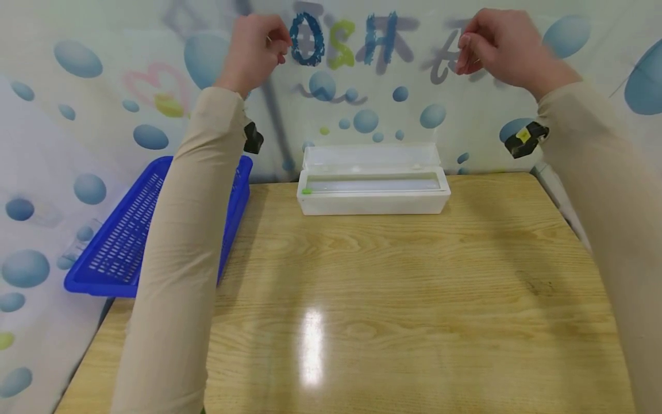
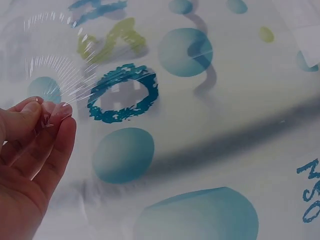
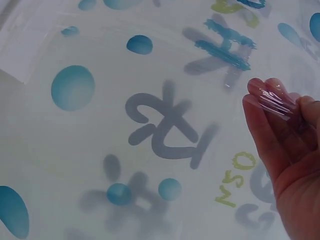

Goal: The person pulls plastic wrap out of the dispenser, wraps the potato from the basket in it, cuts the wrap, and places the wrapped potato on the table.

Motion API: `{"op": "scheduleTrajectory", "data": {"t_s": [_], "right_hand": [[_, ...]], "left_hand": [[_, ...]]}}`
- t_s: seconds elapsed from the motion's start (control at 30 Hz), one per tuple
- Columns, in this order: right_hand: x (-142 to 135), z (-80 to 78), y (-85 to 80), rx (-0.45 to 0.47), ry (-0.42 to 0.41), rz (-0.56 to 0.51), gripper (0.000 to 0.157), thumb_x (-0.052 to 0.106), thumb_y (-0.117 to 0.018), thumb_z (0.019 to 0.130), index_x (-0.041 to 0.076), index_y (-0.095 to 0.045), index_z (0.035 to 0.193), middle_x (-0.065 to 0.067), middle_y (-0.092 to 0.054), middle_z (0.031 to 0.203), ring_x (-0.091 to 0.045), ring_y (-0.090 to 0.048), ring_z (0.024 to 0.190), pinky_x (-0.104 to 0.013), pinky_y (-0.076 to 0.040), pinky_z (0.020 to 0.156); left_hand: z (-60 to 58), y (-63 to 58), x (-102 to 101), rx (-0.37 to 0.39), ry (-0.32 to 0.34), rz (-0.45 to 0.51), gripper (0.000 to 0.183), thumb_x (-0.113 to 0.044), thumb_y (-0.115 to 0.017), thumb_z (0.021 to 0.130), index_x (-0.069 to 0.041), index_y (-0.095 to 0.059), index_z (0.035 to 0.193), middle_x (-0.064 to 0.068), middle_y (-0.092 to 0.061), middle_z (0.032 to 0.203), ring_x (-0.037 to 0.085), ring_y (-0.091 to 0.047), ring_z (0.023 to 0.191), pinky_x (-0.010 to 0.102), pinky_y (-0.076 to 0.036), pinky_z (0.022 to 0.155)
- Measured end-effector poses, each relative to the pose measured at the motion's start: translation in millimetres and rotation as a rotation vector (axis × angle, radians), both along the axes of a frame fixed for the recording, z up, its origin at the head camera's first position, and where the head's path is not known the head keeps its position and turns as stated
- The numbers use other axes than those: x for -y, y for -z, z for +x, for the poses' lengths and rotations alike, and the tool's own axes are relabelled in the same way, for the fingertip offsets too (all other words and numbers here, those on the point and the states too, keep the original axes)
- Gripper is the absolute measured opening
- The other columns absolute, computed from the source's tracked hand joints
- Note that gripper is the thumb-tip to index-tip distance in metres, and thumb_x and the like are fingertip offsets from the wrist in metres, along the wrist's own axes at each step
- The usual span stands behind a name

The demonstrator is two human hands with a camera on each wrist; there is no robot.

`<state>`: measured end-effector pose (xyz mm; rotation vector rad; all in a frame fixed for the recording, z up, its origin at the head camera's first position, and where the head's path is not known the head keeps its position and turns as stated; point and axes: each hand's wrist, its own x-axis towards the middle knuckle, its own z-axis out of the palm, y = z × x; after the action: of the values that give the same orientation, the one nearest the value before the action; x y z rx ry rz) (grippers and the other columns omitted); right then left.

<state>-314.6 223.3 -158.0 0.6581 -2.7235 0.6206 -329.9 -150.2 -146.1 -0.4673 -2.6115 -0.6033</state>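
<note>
Clear cling film is stretched in fine creases away from my left hand, which pinches it between thumb and fingers. My right hand pinches another part of the cling film between thumb and fingertips. Both hands are raised well apart, in front of the patterned sheet behind the table. Below and between them, a long white cling film dispenser sits at the table's back edge, its translucent lid tipped up. The film is so transparent that the head view hardly shows it.
A blue plastic basket stands at the table's left edge, partly behind my left sleeve. The wood-grain table stretches out in front of the dispenser. Behind hangs a white sheet with blue dots and letters.
</note>
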Motion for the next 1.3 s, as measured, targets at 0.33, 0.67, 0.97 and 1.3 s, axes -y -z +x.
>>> {"op": "scheduleTrajectory", "data": {"t_s": [0.33, 0.67, 0.97, 1.3], "right_hand": [[-0.3, 13.0, -9.8, -0.039, -0.038, -0.009, 0.030, 0.023, -0.037, 0.095, 0.000, -0.048, 0.112, -0.006, -0.054, 0.089, -0.003, -0.054, 0.075, -0.015, -0.044, 0.075], [-19.2, 48.9, -9.3, -0.094, -0.135, 0.062, 0.020, 0.015, -0.041, 0.095, 0.003, -0.052, 0.107, -0.001, -0.058, 0.086, 0.006, -0.053, 0.071, -0.007, -0.041, 0.068], [-35.7, 62.4, -9.6, -0.155, -0.124, 0.019, 0.021, 0.011, -0.043, 0.093, 0.002, -0.054, 0.109, 0.007, -0.056, 0.083, 0.004, -0.053, 0.072, -0.005, -0.039, 0.069], [-36.6, 76.7, -5.9, -0.135, -0.189, 0.011, 0.015, 0.007, -0.045, 0.092, 0.001, -0.055, 0.101, 0.000, -0.057, 0.082, -0.001, -0.056, 0.070, -0.005, -0.041, 0.066]], "left_hand": [[16.3, -13.7, 9.0, -0.025, 0.062, -0.057, 0.028, -0.017, -0.038, 0.095, -0.004, -0.057, 0.111, 0.007, -0.054, 0.103, 0.013, -0.049, 0.084, 0.021, -0.042, 0.079], [62.0, -22.5, 22.4, 0.041, 0.313, -0.037, 0.018, -0.011, -0.047, 0.091, -0.001, -0.060, 0.099, 0.005, -0.059, 0.088, 0.009, -0.057, 0.075, 0.022, -0.046, 0.073], [76.7, -25.5, 11.5, 0.011, 0.406, -0.044, 0.019, -0.010, -0.047, 0.091, -0.001, -0.062, 0.099, 0.002, -0.060, 0.088, 0.007, -0.056, 0.075, 0.022, -0.046, 0.073], [86.5, -22.0, 12.0, 0.046, 0.423, -0.047, 0.015, -0.010, -0.051, 0.090, -0.003, -0.062, 0.095, 0.001, -0.061, 0.081, 0.007, -0.057, 0.071, 0.021, -0.046, 0.070]]}}
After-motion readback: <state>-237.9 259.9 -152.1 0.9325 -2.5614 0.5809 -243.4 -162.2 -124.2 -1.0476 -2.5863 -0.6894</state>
